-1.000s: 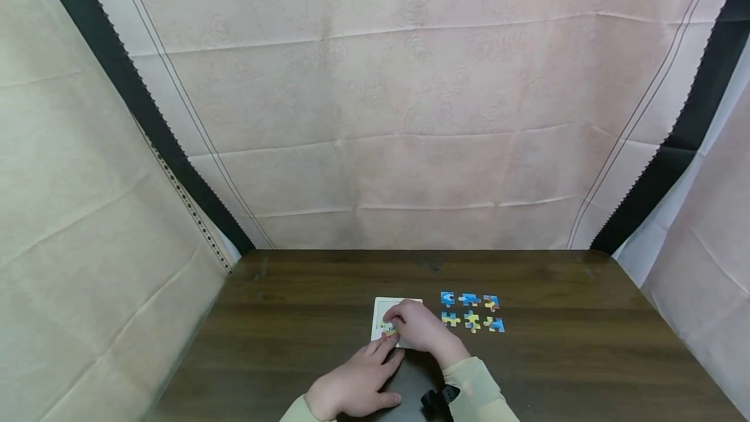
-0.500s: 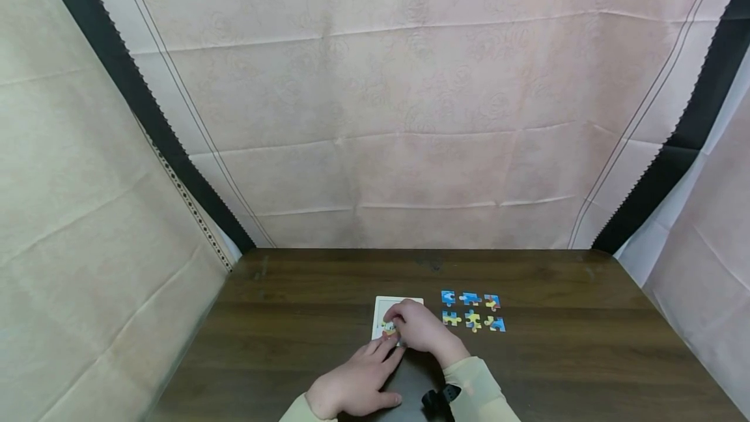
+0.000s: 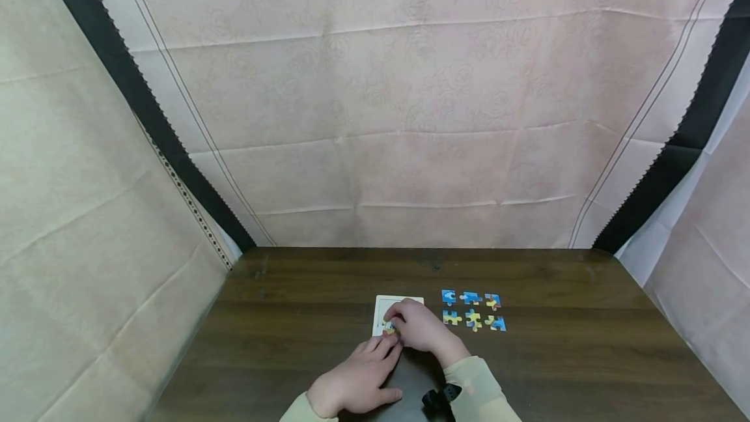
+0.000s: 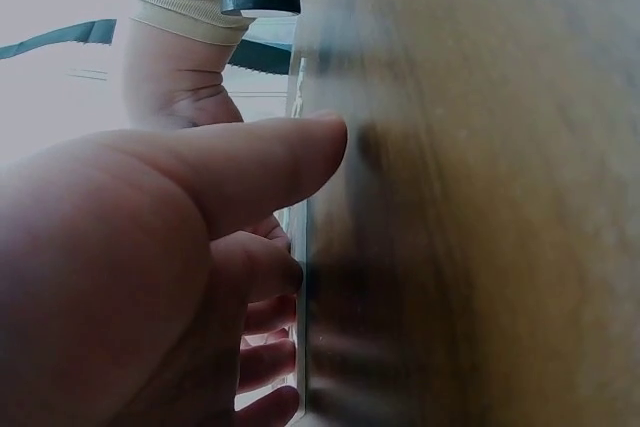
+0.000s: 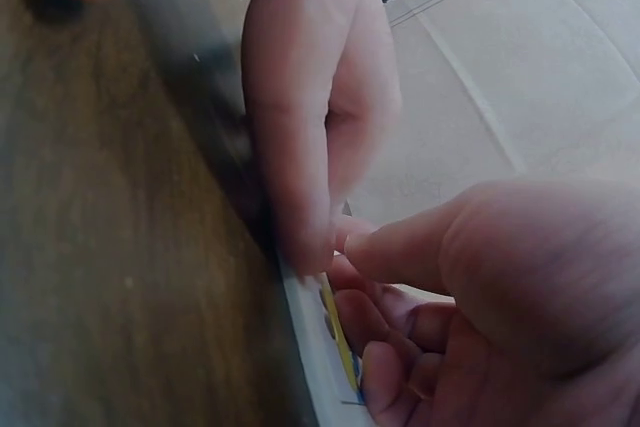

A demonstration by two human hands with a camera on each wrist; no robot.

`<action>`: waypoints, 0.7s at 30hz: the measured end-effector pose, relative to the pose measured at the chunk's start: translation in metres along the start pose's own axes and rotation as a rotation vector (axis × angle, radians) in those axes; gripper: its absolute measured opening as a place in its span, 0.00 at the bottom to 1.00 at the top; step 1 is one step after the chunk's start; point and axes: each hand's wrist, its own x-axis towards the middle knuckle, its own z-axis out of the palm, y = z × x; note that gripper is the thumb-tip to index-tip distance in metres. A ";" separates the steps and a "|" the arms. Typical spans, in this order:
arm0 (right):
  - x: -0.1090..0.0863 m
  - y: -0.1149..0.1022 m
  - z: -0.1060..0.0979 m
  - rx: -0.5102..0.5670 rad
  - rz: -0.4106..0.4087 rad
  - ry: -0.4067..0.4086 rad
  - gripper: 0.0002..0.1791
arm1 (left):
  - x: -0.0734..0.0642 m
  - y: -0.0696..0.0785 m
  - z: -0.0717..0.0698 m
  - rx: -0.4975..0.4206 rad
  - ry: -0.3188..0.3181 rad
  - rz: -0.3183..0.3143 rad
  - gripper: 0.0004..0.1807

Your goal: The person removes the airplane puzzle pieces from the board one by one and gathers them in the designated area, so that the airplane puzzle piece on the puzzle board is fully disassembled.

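A white-framed puzzle board (image 3: 383,308) lies on the dark wooden table, partly hidden under both hands. My left hand (image 3: 360,379) rests palm down with straight fingers along its near edge; in the left wrist view the fingertips (image 4: 270,359) touch that edge and the thumb points out over the table. From the right, my right hand (image 3: 418,327) bends over the board with curled fingers. Its thumb and forefinger pinch at a puzzle piece, mostly hidden by the fingers, right beside the left fingertips. A yellow piece edge (image 5: 342,332) shows in the frame below the right fingers.
Right of the board, several loose blue and yellow puzzle pieces (image 3: 472,321) lie in two rows on the table (image 3: 293,318). A black wrist camera (image 3: 436,402) sits at the right cuff. Pale cloth (image 3: 410,116) hangs behind and at both sides.
The left fingers have shifted slightly at the board's near edge. The right hand stays almost still over the board, and the loose pieces lie as before.
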 end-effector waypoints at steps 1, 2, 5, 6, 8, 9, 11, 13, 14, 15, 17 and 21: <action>0.000 0.000 0.000 0.002 0.000 0.000 0.07 | 0.000 0.001 0.000 0.009 0.004 0.000 0.44; 0.000 0.000 0.000 0.004 0.001 0.000 0.07 | 0.000 0.002 -0.001 0.018 0.003 -0.004 0.44; 0.000 0.000 0.001 0.006 -0.002 0.005 0.06 | -0.001 0.003 0.000 0.054 0.019 -0.004 0.44; 0.000 0.000 0.001 0.007 -0.004 0.007 0.06 | 0.000 0.004 0.000 0.066 0.025 -0.005 0.44; 0.000 0.000 0.001 0.018 -0.004 0.007 0.05 | 0.000 0.005 0.001 0.087 0.034 -0.014 0.44; 0.000 0.000 0.001 0.028 -0.004 0.004 0.05 | 0.000 0.006 0.002 0.094 0.040 -0.014 0.44; 0.000 0.000 0.001 0.056 -0.003 -0.004 0.05 | 0.000 0.006 0.003 0.098 0.043 -0.019 0.43; 0.000 -0.001 0.001 0.084 -0.002 -0.012 0.05 | 0.000 0.007 0.002 0.098 0.046 -0.016 0.43; -0.001 -0.001 0.001 0.097 -0.001 -0.015 0.05 | 0.000 0.007 0.002 0.098 0.047 -0.015 0.43; -0.001 -0.001 0.001 0.106 -0.001 -0.016 0.05 | 0.000 0.007 0.002 0.098 0.048 -0.015 0.43; -0.001 -0.002 0.001 0.121 0.001 -0.014 0.05 | 0.000 0.007 0.002 0.098 0.049 -0.013 0.43; 0.000 -0.002 0.002 0.138 0.015 -0.011 0.09 | 0.000 0.007 0.002 0.091 0.042 -0.019 0.43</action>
